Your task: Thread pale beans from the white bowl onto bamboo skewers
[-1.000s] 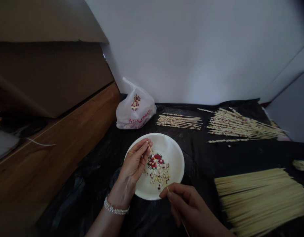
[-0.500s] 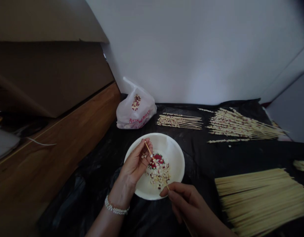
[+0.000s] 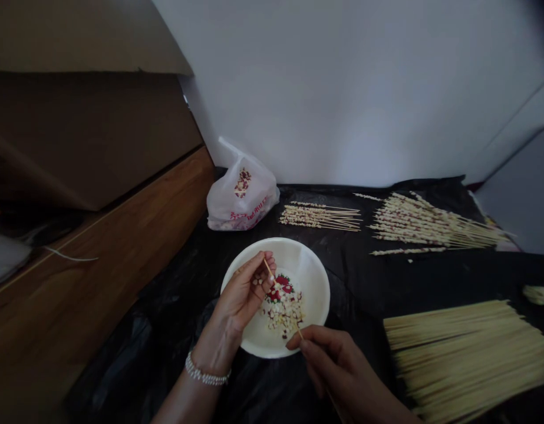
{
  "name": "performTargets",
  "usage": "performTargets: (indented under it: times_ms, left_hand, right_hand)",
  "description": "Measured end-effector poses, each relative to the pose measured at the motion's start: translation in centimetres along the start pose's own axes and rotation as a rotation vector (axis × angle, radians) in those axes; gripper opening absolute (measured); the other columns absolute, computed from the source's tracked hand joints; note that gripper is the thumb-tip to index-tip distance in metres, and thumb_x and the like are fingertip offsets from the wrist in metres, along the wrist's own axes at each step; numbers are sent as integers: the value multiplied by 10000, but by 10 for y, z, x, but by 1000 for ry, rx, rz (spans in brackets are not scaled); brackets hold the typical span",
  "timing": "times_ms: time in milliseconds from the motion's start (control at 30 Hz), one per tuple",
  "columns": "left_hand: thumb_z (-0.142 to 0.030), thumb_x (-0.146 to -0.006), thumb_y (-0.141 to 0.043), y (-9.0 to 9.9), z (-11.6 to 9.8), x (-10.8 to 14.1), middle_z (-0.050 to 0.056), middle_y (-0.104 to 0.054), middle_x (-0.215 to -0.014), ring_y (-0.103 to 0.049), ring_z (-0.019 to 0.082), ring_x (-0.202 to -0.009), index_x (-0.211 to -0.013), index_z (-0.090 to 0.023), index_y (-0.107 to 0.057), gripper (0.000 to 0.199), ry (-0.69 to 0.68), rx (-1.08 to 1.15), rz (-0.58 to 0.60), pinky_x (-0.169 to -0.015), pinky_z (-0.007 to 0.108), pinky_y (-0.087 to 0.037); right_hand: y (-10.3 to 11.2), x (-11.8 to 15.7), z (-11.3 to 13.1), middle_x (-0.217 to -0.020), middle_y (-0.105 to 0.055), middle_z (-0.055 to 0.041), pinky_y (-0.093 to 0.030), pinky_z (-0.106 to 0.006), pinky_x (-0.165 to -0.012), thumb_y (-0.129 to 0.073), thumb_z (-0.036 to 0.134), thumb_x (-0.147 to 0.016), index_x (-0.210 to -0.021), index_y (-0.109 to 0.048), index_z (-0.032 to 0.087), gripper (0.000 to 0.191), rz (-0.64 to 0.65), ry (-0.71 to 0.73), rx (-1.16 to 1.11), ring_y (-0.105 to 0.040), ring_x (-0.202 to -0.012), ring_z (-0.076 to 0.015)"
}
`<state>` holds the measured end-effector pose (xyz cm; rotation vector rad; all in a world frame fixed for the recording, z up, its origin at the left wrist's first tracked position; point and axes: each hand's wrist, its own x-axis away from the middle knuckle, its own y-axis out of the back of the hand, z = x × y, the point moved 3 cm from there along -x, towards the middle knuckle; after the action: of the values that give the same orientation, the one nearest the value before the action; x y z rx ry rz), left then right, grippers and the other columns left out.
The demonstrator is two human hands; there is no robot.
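Skewer [image 3: 269, 268]: probably light, stiff, best pinched low

The right hand [image 3: 336, 358] pinches it, tip towards eleven o'clock over the bowl [image 3: 315, 282]; the left hand [image 3: 241, 298] curls by the tip, grip unclear. Bending might snap it. Bare sticks [image 3: 466, 356] lie towards the bowl's four o'clock.

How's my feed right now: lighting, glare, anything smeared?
Head view: dim overall, a brighter patch on the white wall; head view: pale sheen at upper right inside the white bowl; head view: bare skewers at lower right look smeared, while the left hand and its thin skewer are legible; head view: top-right corner darkened.
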<state>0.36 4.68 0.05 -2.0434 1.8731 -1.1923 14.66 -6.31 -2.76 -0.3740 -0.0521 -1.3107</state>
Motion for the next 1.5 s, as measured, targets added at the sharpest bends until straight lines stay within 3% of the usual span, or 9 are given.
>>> performTargets:
  times_ms: [233, 533, 633, 733, 833, 967, 1133, 1300, 1500]
  left_hand:
    - [-183, -770, -738, -2, 13, 5, 74, -728, -819, -653, 105, -667, -872, -111, -750, 126, 88, -116, 156, -622, 177, -543]
    - [-193, -773, -742, -3, 17, 9, 95, -731, -838, -663, 115, -692, -897, -88, -750, 163, 135, -151, 179, -652, 192, -558]
    - [-217, -853, -657, -6, 16, 7, 107, -727, -879, -680, 130, -715, -965, -98, -725, 178, 161, -40, 131, -679, 221, -576]
    - [-67, -874, -559, -5, 11, 3, 96, -728, -911, -702, 147, -813, -984, -108, -691, 176, 158, 92, -16, -766, 239, -581]
    - [53, -823, -504, -1, 6, 2, 87, -739, -938, -708, 169, -902, -1039, -134, -665, 327, 141, 121, -135, -817, 259, -579]
    - [52, -778, -576, 4, 5, 14, 80, -747, -969, -691, 227, -1022, -1096, -208, -664, 421, 102, 92, -104, -866, 328, -577]
    - [66, -746, -619, 2, 5, 23, 93, -740, -1056, -644, 245, -1126, -989, -220, -700, 384, 20, 104, -5, -903, 329, -563]
    - [102, -791, -488, -5, 5, 6, 94, -740, -1062, -647, 227, -1123, -1091, -215, -678, 476, 118, 152, -84, -827, 287, -590]
    - [60, -871, -427, -5, 5, 3, 127, -712, -1133, -687, 168, -1032, -1290, -102, -561, 469, 164, 274, -143, -783, 183, -580]
  right_hand:
    - [7, -1, 5, -448, -384, 86, -207, -247, -464, -550, 447, -910, -911, -696, 169, 314, -32, 26, 41, -299, -430, -90]
    - [9, -3, 10, -447, -381, 85, -215, -257, -473, -549, 437, -904, -882, -697, 169, 307, -65, 48, 65, -292, -437, -96]
    - [11, -4, 7, -439, -385, 88, -213, -256, -473, -539, 436, -913, -912, -701, 163, 318, -55, 33, 44, -292, -433, -96]
    - [11, -5, 4, -434, -394, 89, -215, -254, -477, -537, 438, -919, -954, -705, 161, 326, -46, 27, 31, -297, -429, -96]
    - [11, -5, 2, -437, -393, 88, -208, -250, -471, -545, 443, -918, -933, -708, 160, 327, -52, 27, 12, -296, -427, -95]
    - [10, -6, 2, -435, -394, 87, -211, -250, -466, -551, 453, -914, -920, -713, 172, 324, -49, 12, 24, -292, -421, -96]
    - [9, -5, 3, -431, -389, 89, -219, -252, -472, -550, 422, -916, -915, -714, 186, 287, -68, 27, 26, -299, -419, -92]
    - [7, -4, 4, -433, -394, 88, -198, -248, -458, -536, 402, -922, -913, -710, 187, 277, -42, 19, 20, -300, -411, -87]
    - [5, -3, 7, -425, -398, 85, -197, -244, -451, -555, 402, -903, -874, -703, 188, 262, -23, 0, 17, -299, -404, -84]
